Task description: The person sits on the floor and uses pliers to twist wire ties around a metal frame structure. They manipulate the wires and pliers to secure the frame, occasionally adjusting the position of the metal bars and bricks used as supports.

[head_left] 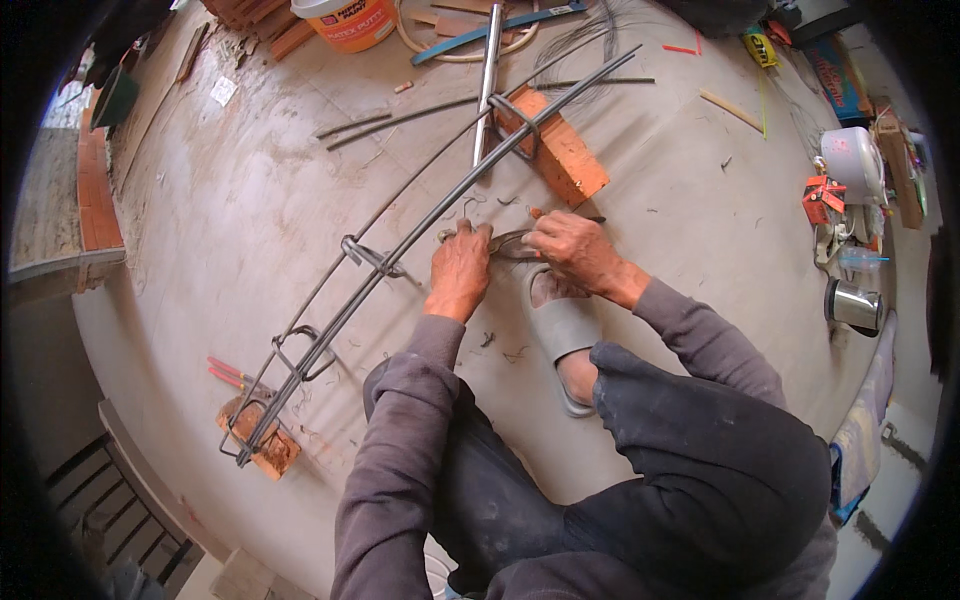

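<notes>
A curved dark metal piece [511, 244] spans the gap between my hands, low over the floor; its kind is unclear. My left hand [460, 268] is closed at its left end, fingers curled. My right hand [580, 252] grips around its other end, where a small orange tip and a dark end poke out past the fingers. Just beyond and to the left, a long frame of steel rebar [400, 250] runs diagonally, with bent wire stirrups [368, 255] around its bars. One end rests on a far orange brick [556, 150], the other on a near broken brick [272, 450].
Red-handled pliers [232, 374] lie beside the near brick. A metal tube [488, 90], loose rods [400, 122] and thin black wire [585, 60] are at the far side. A paint bucket [350, 25] stands farther back. My sandalled foot [565, 320] is close below my right hand.
</notes>
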Available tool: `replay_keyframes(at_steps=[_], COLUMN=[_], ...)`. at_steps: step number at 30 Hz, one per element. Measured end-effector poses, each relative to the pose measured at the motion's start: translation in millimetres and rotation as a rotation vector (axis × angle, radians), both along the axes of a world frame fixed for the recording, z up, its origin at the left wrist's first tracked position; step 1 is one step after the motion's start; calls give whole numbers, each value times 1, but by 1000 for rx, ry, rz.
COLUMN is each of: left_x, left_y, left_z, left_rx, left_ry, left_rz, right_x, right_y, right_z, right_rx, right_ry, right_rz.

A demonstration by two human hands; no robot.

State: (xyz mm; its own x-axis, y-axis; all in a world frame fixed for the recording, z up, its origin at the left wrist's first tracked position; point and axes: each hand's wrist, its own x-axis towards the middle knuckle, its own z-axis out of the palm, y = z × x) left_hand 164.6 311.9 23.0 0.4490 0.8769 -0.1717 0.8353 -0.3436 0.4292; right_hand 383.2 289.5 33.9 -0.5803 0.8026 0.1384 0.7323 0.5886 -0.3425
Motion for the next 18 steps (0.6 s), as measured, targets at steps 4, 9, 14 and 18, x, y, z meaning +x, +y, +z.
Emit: replay_keyframes(at_steps=[4, 9, 14, 18], left_x=[2, 6, 3, -1], left_y=[2, 7, 9, 12], left_z=[-7, -1, -16, -18], left_rx=[-18, -66, -57, -80], left_ry=[83, 156, 32, -17], left_rz=[-39, -37, 23, 51], right_x=[49, 107, 114, 111], right_y=[25, 91, 134, 152], right_z=[27, 0, -31, -52], right_rx=[1, 79, 203, 143], right_ry=[160, 19, -136, -270], right_rz=[-363, -517, -388, -341])
